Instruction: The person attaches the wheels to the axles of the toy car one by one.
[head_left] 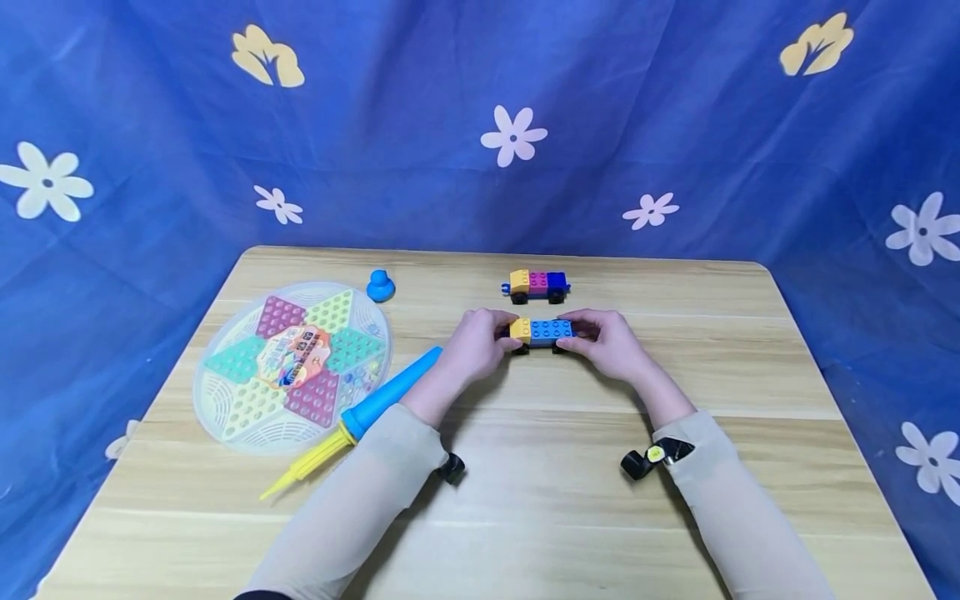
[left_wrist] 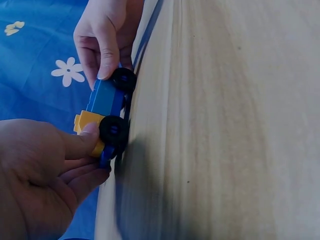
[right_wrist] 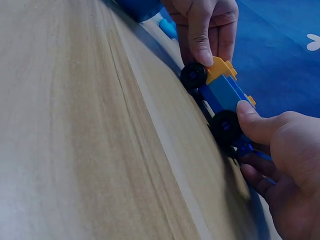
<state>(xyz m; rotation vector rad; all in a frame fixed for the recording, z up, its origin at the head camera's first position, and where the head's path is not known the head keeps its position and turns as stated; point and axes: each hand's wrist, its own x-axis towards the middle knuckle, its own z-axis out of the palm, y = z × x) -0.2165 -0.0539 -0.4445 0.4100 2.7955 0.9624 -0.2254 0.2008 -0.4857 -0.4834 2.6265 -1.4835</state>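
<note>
Between my hands is a toy car (head_left: 546, 330) built of a yellow sloped brick and a blue studded brick on a dark blue base with black wheels. My left hand (head_left: 481, 342) pinches its yellow end, thumb on the near side. At the blue end, my right hand (head_left: 604, 340) grips it between thumb and fingers. In the left wrist view the wheels of the car (left_wrist: 104, 100) are at or just above the tabletop; I cannot tell which. Behind it stands a second toy car (head_left: 537, 283) with yellow, magenta and dark blue bricks, touched by neither hand.
A round Chinese checkers board (head_left: 225, 408) lies at the left of the wooden table (head_left: 540, 517). Beside my left forearm is a blue and yellow hand pump (head_left: 360, 417), partly hidden by the arm. A blue rubber duck (head_left: 380, 287) sits near the back edge.
</note>
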